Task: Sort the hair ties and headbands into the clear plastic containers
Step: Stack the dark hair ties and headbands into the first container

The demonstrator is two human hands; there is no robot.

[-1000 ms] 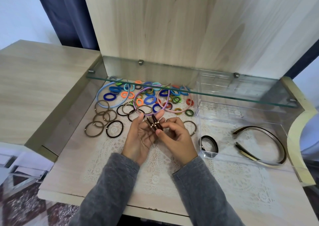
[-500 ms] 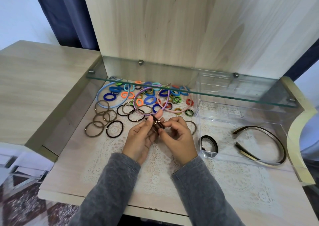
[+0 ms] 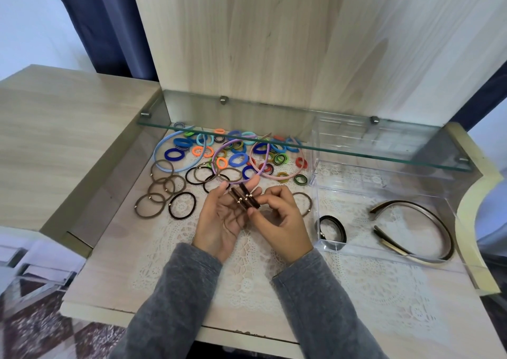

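A wooden bench [image 3: 115, 262] with a lace mat [image 3: 247, 284] sits under a glass shelf [image 3: 343, 150], and coloured hair ties [image 3: 238, 159] are scattered at the back. Over the mat the left hand [image 3: 219, 222] lies palm up with its fingers nearly straight, carrying a bundle of brown hair ties [image 3: 245, 200] that the right hand [image 3: 281, 222] pinches with curled fingers. To the right, a clear plastic container [image 3: 384, 185] holds a black hair tie [image 3: 340, 228] and brown headbands [image 3: 439, 221].

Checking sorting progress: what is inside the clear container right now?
A black hair tie in its near-left corner and brown headbands to the right. Its far end lies under the glass shelf; contents there are unclear.
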